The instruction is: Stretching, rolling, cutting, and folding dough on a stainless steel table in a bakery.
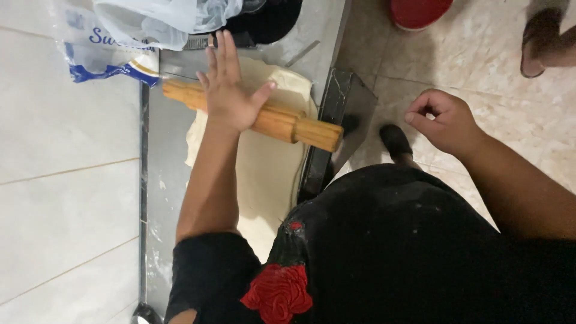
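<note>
My left hand lies flat, fingers spread, on top of a wooden rolling pin that rests across a sheet of pale dough on a steel counter. The pin runs from upper left to lower right, its end reaching the counter's dark edge. My right hand hangs off the counter over the tiled floor, fingers loosely curled with nothing in them. My black shirt with a red flower fills the lower part of the view.
A blue and white plastic bag and a clear plastic bag sit at the counter's far end. White wall tiles are at left. A red round container and another person's sandalled foot are on the beige floor.
</note>
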